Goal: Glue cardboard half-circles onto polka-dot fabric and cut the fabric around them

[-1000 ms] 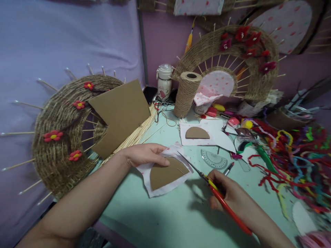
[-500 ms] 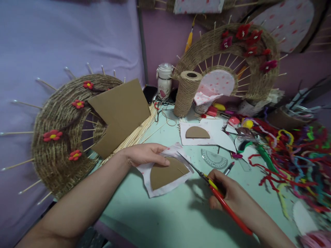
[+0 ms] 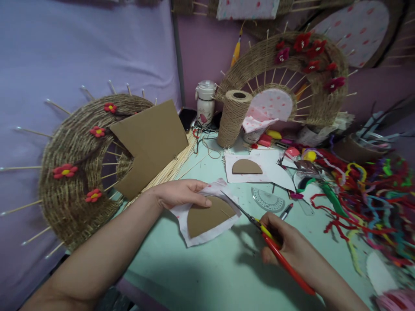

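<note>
With thumb on top, my left hand grips a brown cardboard half-circle together with the white fabric under it. The fabric sticks out as an uneven border around the cardboard. My right hand is closed on red-and-yellow-handled scissors. Their blades reach over the fabric's upper right edge, close to the cardboard. Just past the right hand lies a marker, with a clear protractor beyond it. A smaller cardboard half-circle rests on another piece of white fabric.
Left stands a woven twine fan with red flowers, cardboard leaning against it. Thin sticks lie beside that. Behind are a twine spool, a white bottle and a second woven fan. Colourful pipe cleaners heap up on the right.
Almost nothing differs. The whole view has shifted very slightly; both hands keep their hold, and the scissors stay at the same edge of the fabric.
</note>
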Demonstrator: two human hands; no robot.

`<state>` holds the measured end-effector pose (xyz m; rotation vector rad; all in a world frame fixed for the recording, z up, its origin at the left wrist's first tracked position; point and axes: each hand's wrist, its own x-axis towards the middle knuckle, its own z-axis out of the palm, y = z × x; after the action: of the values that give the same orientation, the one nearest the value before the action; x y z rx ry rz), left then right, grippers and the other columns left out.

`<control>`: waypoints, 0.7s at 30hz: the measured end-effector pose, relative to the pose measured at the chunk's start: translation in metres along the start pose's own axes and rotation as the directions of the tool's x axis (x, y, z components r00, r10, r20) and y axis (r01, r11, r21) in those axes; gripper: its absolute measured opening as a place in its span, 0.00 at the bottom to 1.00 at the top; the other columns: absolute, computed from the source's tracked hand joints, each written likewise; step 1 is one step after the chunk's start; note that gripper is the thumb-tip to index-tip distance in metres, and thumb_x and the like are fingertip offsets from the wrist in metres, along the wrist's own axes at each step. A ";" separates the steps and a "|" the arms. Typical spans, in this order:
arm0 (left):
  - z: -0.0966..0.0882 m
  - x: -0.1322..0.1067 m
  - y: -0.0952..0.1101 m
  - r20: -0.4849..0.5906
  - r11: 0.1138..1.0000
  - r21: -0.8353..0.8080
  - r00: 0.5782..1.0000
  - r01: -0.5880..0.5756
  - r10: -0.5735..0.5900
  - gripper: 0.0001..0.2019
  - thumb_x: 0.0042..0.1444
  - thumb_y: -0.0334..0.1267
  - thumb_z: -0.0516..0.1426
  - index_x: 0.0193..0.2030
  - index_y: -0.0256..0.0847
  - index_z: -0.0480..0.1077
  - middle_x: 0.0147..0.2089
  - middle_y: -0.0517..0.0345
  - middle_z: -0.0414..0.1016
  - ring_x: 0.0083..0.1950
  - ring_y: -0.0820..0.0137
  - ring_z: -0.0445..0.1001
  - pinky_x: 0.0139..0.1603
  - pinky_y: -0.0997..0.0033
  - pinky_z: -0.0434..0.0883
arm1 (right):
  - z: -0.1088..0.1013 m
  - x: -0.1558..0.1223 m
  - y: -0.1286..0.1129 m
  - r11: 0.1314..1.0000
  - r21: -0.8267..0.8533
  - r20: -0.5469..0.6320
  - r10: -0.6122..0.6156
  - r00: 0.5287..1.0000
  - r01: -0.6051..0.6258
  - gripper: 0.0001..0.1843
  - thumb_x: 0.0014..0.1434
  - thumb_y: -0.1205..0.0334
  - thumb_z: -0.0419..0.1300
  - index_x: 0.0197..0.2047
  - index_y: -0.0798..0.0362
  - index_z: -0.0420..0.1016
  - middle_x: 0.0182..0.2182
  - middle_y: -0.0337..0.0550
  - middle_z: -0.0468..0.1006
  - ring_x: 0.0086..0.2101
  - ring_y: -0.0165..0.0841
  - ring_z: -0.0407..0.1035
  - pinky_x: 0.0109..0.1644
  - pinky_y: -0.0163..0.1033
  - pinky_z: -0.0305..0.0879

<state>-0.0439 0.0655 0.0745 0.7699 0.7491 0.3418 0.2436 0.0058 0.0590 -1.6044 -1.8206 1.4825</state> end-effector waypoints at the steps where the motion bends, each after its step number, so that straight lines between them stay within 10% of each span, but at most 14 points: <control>1: 0.000 0.000 0.000 0.004 1.000 0.002 1.000 0.010 -0.010 0.14 0.47 0.36 0.68 0.41 0.38 0.77 0.34 0.55 0.81 0.33 0.70 0.79 0.41 0.71 0.74 | 0.000 0.000 0.000 1.000 0.011 -0.001 -0.002 1.000 0.002 0.21 0.42 0.56 0.66 0.28 0.48 0.54 0.20 0.27 0.58 0.23 0.27 0.52 0.26 0.32 0.50; 21: -0.002 0.001 0.001 -0.029 0.998 -0.014 0.997 -0.068 0.067 0.15 0.43 0.35 0.70 0.39 0.36 0.77 0.36 0.53 0.81 0.34 0.71 0.78 0.39 0.75 0.73 | -0.002 0.004 0.000 1.000 0.024 -0.096 -0.011 0.995 0.014 0.21 0.43 0.50 0.64 0.24 0.48 0.54 0.18 0.29 0.59 0.23 0.28 0.53 0.26 0.33 0.52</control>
<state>-0.0449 0.0678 0.0737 0.7783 0.7475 0.4198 0.2439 0.0102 0.0580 -1.6206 -1.7502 1.3918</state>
